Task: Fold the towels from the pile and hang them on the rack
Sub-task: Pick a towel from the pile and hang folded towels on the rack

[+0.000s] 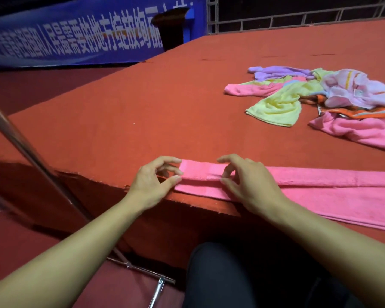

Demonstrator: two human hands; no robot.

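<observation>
Where the near edge of the red carpeted platform meets the viewer, the left hand pinches the left end of a long, folded pink terry towel between thumb and curled fingertips. Just to its right, the right hand rests on the same towel, its thumb and bent fingers closed on the raised upper fold. Both bare forearms reach in from the near side. From the hands, the towel runs rightward as a flat strip along the platform's near edge, out of view at the right. Farther off, at the far right of the platform, lies the loose pile of crumpled towels in lilac, yellow, pink and orange-striped cloth, well apart from the folded one. At the near left, a slanting metal rack pole stands on the floor beside the platform. Beyond the far left edge hangs a blue banner with white lettering.
</observation>
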